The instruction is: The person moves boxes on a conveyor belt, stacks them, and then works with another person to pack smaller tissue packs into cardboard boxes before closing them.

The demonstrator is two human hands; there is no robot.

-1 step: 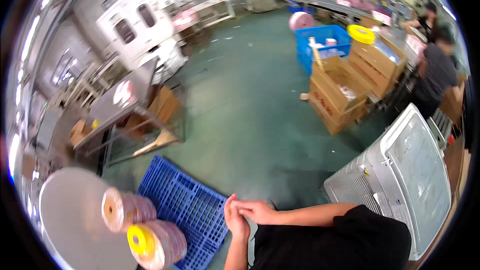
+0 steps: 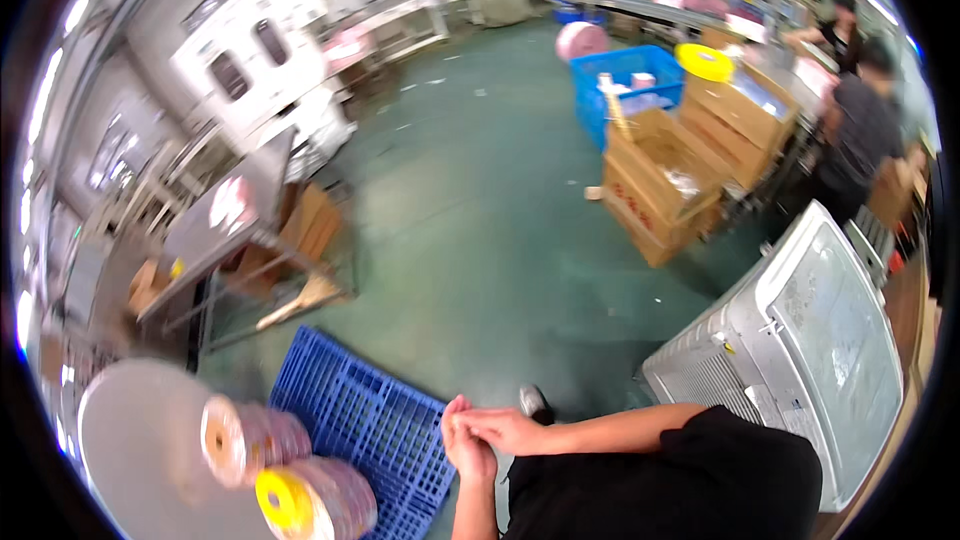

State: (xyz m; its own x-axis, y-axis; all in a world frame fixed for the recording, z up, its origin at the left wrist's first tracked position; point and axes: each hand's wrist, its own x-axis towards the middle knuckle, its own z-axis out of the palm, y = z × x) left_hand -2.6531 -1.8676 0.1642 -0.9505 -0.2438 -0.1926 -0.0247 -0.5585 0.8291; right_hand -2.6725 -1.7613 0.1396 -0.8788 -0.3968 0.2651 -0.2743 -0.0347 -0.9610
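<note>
My left hand (image 2: 467, 452) and my right hand (image 2: 508, 431) meet in front of my body, above the near edge of the blue plastic pallet (image 2: 365, 410). The right fingers lie across the left palm, and the left fingers curl up around their tips. Both hands look closed, and whatever may lie between them is hidden. Left of the hands, on the pallet's near left side, are a wrapped roll with a yellow core end (image 2: 315, 500) and a wrapped pinkish roll with a brown core (image 2: 255, 440).
A big grey round bin (image 2: 130, 420) stands at the near left. A white box-shaped cooler unit (image 2: 780, 340) is close on my right. Cardboard boxes (image 2: 655, 190) and a blue crate (image 2: 620, 85) stand farther right, near a co-worker (image 2: 860, 130). A metal table (image 2: 235, 205) is at left.
The view has turned slightly, so the boxes and tables sit a little farther left. My shoe now shows beyond my right hand. The hands remain together.
</note>
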